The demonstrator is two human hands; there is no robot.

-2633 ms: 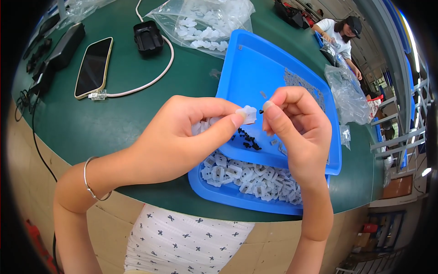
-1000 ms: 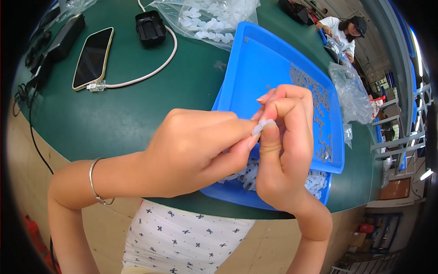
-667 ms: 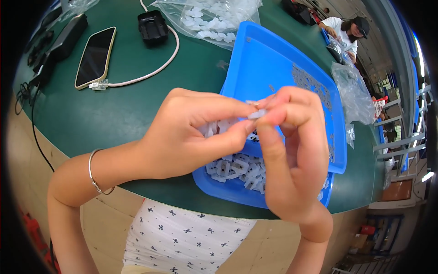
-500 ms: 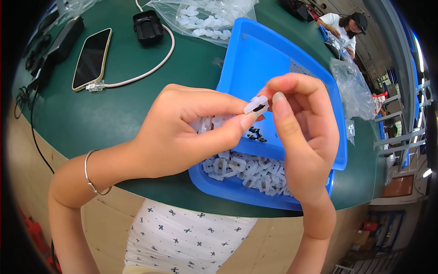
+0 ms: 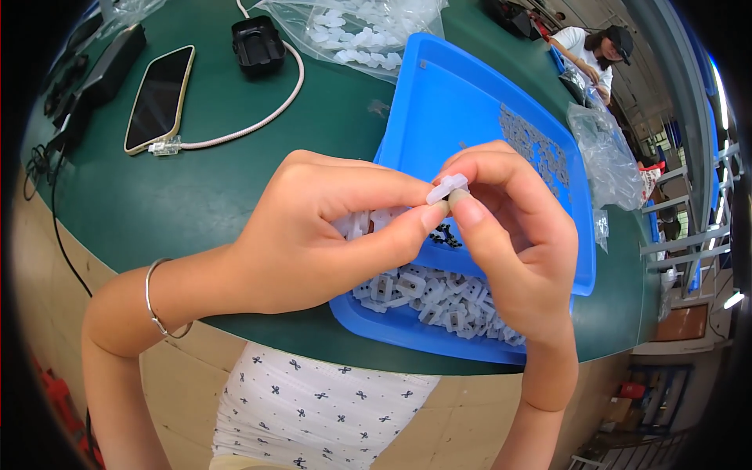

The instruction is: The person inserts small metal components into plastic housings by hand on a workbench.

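Between my two hands is a small white translucent plastic part (image 5: pixel 449 186). My left hand (image 5: pixel 337 223) pinches its left end between thumb and forefinger. The thumb and forefinger of my right hand (image 5: pixel 513 227) close on its other end, and the thumb hides its lower side. Below, a blue tray (image 5: pixel 439 94) holds a small cluster of black pieces (image 5: pixel 446 236) and many flat grey pieces (image 5: pixel 536 145) along its right side. Under it, nearer me, a second blue tray (image 5: pixel 352 319) is heaped with similar white plastic parts (image 5: pixel 439 298).
On the green table (image 5: pixel 227 188) lie a phone (image 5: pixel 160 102) with a pale cable, a black case (image 5: pixel 258 47) and a black power strip (image 5: pixel 106 70). A clear bag (image 5: pixel 352 35) of white parts is at the back. Another person (image 5: pixel 591 55) sits far right, near crumpled plastic bags (image 5: pixel 603 157).
My right hand has moved left, bringing its thumb and forefinger onto the white part. The part has turned, so its dark slot no longer shows.
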